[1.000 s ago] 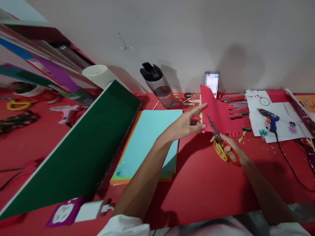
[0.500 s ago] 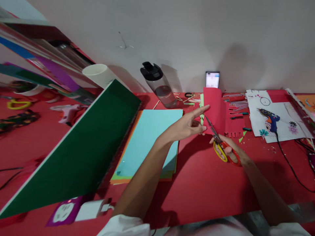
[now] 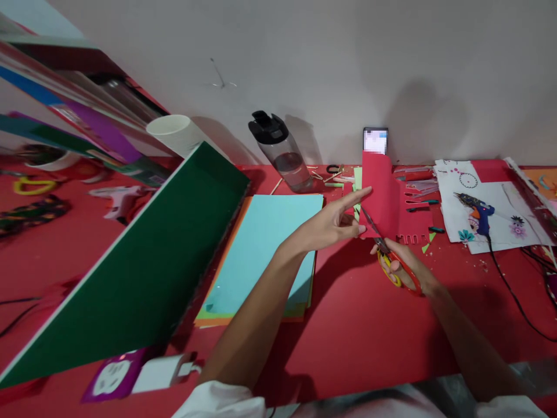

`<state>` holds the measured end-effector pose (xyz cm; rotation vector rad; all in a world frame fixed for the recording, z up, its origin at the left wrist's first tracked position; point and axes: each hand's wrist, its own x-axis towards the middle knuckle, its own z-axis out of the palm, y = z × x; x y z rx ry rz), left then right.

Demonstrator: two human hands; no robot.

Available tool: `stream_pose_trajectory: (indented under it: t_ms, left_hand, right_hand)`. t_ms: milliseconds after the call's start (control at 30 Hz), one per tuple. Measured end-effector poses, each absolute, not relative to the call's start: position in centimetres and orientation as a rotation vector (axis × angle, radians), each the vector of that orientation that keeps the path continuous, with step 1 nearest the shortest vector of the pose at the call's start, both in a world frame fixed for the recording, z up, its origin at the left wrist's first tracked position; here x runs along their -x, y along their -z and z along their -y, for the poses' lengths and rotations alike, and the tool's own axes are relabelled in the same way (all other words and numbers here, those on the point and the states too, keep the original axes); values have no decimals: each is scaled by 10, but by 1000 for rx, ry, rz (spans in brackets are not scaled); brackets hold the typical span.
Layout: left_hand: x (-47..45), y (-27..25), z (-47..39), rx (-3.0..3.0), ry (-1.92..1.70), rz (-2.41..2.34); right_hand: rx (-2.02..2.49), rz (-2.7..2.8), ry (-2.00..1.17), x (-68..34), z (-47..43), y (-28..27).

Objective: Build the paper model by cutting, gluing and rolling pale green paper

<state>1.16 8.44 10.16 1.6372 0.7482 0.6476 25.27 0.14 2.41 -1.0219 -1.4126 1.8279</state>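
Observation:
A sheet of red paper (image 3: 379, 188), curled upright, is pinched near its lower left corner by my left hand (image 3: 328, 223), whose index finger stretches across its left edge. My right hand (image 3: 407, 264) grips scissors (image 3: 383, 244) with red and yellow handles. Their blades lie against the lower part of the red paper, pointing up and left, closer together than before. Behind the sheet's top edge a phone (image 3: 375, 141) leans on the wall. To the right of the sheet is a red piece with notched edges (image 3: 413, 223).
A stack of coloured paper (image 3: 270, 249) lies left of my hands, beside a tilted green board (image 3: 143, 273). A water bottle (image 3: 281, 154) stands at the wall. A blue glue gun (image 3: 478, 212) with a trailing cord rests on white paper (image 3: 452, 200) at right.
The scissors have closed further on the lower part of the red paper, and their handles have come together. The paper's top edge has shifted slightly. My left hand has barely moved.

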Motion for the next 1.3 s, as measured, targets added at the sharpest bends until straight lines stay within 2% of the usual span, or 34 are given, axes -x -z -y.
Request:
stream_pose_trajectory:
  t_ms: [400, 600, 933, 1300]
  left_hand:
    - [-11, -101, -85, -1636, -649, -743]
    - [-11, -100, -85, -1625, -670, -734]
    - [-12, -103, -84, -1615, -638, -741]
    - [-12, -100, -86, -1615, -645, -737]
  right_hand:
    - [1120, 1591, -1591, -251, 1, -22]
    - [1034, 1543, -1677, -248, 0, -25]
    - [1036, 1587, -1628, -247, 2, -36]
    - [1073, 1522, -1654, -247, 2, -17]
